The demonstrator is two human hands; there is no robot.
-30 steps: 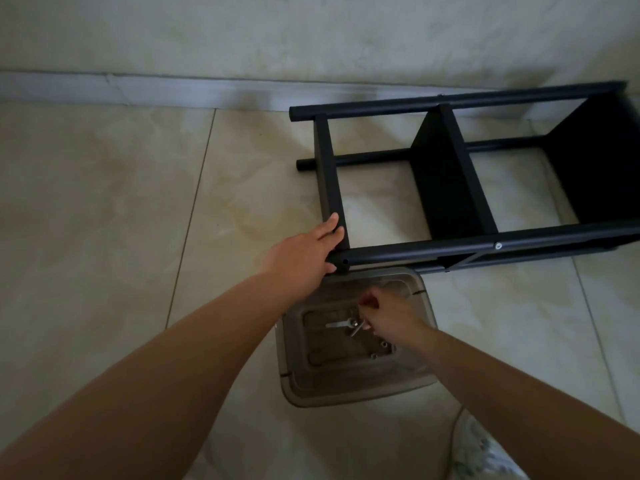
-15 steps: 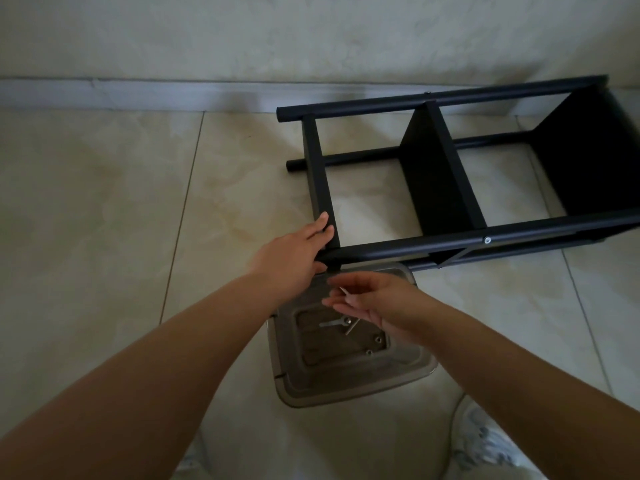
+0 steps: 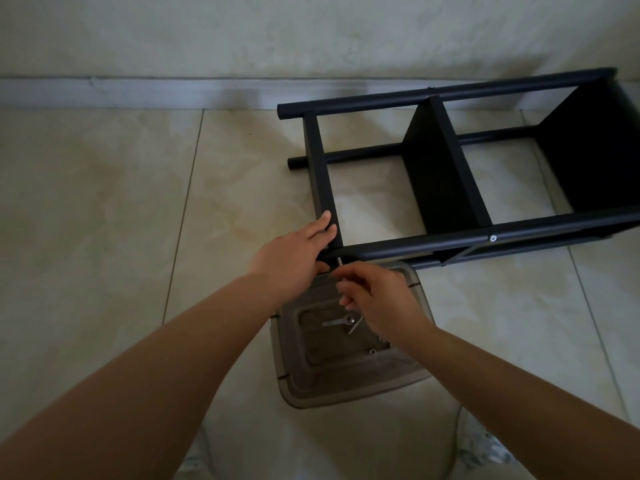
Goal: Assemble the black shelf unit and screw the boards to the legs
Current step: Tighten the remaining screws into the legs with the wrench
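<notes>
Now that your right hand (image 3: 377, 299) has lifted a screw (image 3: 339, 263) from the tray (image 3: 349, 386), pinched, your left hand (image 3: 298, 254) steadies the shelf unit (image 3: 450, 237), fingers flat.

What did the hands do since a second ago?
The right hand lifted out of the plastic tray holding a small screw, bringing it up to the shelf unit's end. The left hand kept resting on that end; the wrench stayed in the tray.
</notes>
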